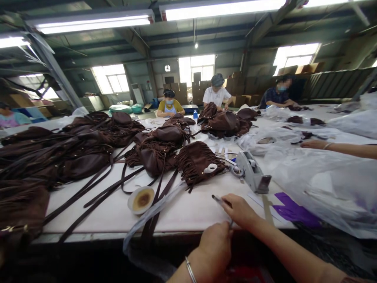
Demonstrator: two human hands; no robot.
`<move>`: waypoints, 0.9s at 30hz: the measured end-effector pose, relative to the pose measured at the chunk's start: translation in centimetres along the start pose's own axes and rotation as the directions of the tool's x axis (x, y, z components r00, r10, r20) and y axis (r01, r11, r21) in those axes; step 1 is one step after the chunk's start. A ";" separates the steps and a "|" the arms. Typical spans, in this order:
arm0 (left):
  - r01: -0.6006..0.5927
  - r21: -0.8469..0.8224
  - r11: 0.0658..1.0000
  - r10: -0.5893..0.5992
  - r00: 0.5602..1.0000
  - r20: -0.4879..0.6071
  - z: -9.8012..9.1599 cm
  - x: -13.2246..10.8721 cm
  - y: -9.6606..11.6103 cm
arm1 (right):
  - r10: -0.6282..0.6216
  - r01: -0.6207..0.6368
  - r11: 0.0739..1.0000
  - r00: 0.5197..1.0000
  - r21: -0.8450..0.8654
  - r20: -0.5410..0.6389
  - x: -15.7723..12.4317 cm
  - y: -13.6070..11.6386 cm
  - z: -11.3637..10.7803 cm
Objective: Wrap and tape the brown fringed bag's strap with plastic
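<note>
Near the table's front edge, my right hand (240,210) is closed round a thin strip with a dark end (216,198) poking out beyond the fingers. Just below it, my left hand (216,243), with a bangle at the wrist, is closed; a bit of the same greyish strip shows between the two hands. A strap in clear plastic sleeving (159,204) runs from a brown fringed bag (196,161), hangs over the table edge and passes out of sight under my left forearm. A white oval tag or ring (211,168) lies on the bag.
Brown bags (88,157) with loose straps pile up at left and centre. A bowl (143,199) with brownish contents sits near the edge. At right are a tape dispenser (253,171), purple material (294,208), plastic bags (330,184) and another person's hand (313,144). Several co-workers sit or stand beyond.
</note>
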State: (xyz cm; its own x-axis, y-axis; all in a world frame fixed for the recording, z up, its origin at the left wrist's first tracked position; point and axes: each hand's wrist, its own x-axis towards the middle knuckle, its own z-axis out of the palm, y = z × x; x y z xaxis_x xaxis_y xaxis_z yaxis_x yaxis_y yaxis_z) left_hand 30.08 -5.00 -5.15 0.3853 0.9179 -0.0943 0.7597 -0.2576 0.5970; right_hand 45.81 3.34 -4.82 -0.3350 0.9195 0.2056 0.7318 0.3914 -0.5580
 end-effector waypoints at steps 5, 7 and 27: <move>0.058 0.229 0.972 -0.063 0.998 0.013 -2.3 0.0 -0.5 | 0.036 -0.003 0.992 0.964 -0.123 0.264 1.2 0.4 0.1; 0.102 0.294 0.950 -0.095 0.995 -0.037 -3.1 0.1 -1.2 | 0.004 0.017 0.997 0.960 -0.072 0.280 1.3 0.3 0.2; -0.048 0.293 0.955 0.098 0.983 -0.157 -3.5 2.9 -4.6 | -0.381 0.359 0.924 0.888 0.128 0.256 1.1 0.8 1.9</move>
State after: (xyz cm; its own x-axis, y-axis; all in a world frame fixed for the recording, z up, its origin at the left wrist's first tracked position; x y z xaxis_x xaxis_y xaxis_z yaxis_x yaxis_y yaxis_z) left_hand 25.87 -0.11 -5.36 0.3703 0.9244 0.0910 0.8604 -0.3783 0.3415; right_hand 44.92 4.58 -6.52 -0.7286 0.6584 0.1890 0.4801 0.6876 -0.5447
